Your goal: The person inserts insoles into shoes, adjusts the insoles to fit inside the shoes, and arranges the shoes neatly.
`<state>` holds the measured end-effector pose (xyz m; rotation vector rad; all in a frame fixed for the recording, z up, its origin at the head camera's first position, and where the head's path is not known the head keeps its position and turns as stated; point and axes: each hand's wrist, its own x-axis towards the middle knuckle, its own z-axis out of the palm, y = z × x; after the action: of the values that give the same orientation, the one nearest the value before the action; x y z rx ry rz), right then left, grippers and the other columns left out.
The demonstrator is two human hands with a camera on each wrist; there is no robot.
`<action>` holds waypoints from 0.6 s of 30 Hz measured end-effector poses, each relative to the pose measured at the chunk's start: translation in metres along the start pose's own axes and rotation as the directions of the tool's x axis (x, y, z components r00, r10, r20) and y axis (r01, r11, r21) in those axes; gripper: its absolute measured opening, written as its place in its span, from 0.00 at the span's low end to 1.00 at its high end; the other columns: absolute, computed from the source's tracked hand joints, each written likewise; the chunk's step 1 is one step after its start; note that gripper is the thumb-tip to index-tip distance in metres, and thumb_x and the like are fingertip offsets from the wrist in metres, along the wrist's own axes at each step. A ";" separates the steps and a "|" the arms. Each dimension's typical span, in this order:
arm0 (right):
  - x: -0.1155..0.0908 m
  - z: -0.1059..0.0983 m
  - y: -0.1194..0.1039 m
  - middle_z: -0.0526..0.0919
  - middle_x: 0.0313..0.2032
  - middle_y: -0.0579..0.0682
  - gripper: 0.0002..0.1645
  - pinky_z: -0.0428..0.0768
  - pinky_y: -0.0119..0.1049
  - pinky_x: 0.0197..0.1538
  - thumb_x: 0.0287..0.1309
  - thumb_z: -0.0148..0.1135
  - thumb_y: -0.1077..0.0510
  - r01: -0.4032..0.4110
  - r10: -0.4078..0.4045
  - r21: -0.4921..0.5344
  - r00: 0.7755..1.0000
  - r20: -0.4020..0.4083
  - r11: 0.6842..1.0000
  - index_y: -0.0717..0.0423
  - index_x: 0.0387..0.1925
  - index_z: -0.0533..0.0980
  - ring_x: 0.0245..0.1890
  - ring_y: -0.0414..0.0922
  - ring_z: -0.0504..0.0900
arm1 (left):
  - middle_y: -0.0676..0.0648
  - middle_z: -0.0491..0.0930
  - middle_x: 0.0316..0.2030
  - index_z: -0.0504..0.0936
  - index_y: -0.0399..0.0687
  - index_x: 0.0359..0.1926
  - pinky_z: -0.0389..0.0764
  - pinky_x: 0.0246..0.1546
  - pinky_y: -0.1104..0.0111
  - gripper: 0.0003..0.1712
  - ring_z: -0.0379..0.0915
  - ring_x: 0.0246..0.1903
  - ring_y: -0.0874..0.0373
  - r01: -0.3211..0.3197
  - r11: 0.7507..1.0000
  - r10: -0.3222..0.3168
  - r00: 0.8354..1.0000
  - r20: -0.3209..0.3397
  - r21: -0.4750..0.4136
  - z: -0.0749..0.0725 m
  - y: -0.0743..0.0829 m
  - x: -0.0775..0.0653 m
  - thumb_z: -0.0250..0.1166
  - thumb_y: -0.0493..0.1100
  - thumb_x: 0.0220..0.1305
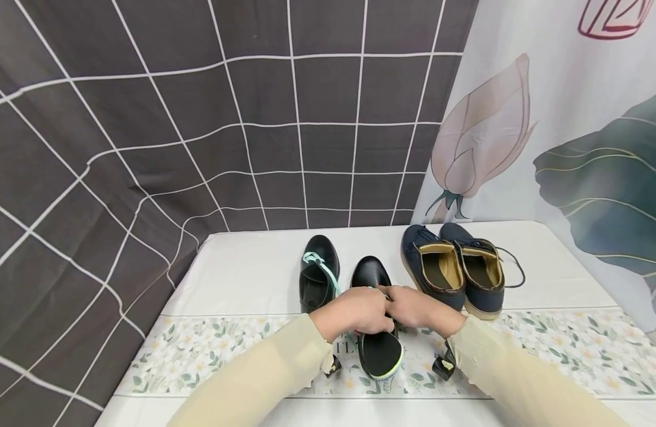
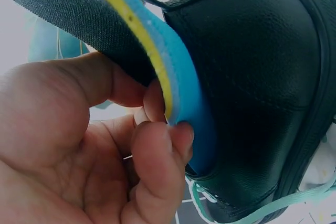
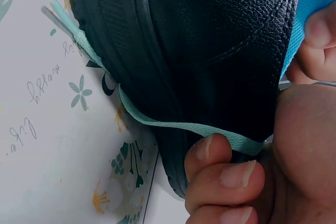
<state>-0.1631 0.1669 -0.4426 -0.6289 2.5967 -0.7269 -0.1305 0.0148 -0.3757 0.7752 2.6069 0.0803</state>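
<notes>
A black leather shoe [image 1: 371,271] points away from me at the middle of the table. A black-topped insole [image 1: 381,356] with a yellow and blue edge stands partly out of its opening. My left hand [image 1: 368,309] pinches the insole's edge between thumb and fingers; in the left wrist view, the blue underside [image 2: 191,103] slants into the shoe. My right hand [image 1: 413,305] grips the shoe's upper near the opening, its curled fingers [image 3: 226,177] at the mint-green lace [image 3: 178,125]. That lace hangs down the shoe's side onto the cloth. The insole's front part is hidden inside.
Left of the hands stands a matching black shoe [image 1: 317,267] with a mint-green lace. A pair of navy shoes [image 1: 440,267] with tan lining sits close by on the right. The table cloth [image 1: 242,267] has a floral band; a dark checked curtain [image 1: 328,148] hangs behind.
</notes>
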 end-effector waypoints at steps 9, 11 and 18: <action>0.002 0.004 0.000 0.88 0.49 0.58 0.26 0.78 0.50 0.46 0.78 0.41 0.46 -0.026 0.023 -0.050 0.998 -0.062 0.998 0.50 0.66 0.73 0.43 0.49 0.83 | 0.51 0.82 0.21 0.80 0.52 0.15 0.75 0.25 0.69 0.22 0.76 0.22 0.57 0.036 0.999 -0.035 0.999 -0.039 0.021 0.005 -0.007 0.010 0.62 0.52 0.65; 0.002 0.006 0.000 0.88 0.47 0.57 0.25 0.78 0.49 0.44 0.78 0.41 0.46 -0.025 0.019 -0.073 0.997 -0.079 0.997 0.48 0.64 0.75 0.41 0.48 0.82 | 0.51 0.85 0.27 0.81 0.52 0.17 0.76 0.29 0.69 0.20 0.77 0.26 0.57 0.031 0.999 -0.030 0.998 -0.053 0.028 0.007 -0.007 0.009 0.62 0.53 0.65; 0.001 0.010 -0.003 0.88 0.39 0.55 0.25 0.77 0.47 0.40 0.77 0.41 0.46 -0.048 0.035 -0.132 0.994 -0.102 0.990 0.52 0.64 0.74 0.34 0.46 0.81 | 0.51 0.83 0.23 0.81 0.54 0.19 0.75 0.31 0.70 0.17 0.77 0.28 0.58 0.000 1.000 -0.002 0.998 -0.070 -0.021 0.009 -0.005 0.001 0.61 0.50 0.65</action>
<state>-0.1583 0.1601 -0.4489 -0.5896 2.7600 -0.5872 -0.1306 0.0105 -0.3857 0.7773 2.6676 0.1359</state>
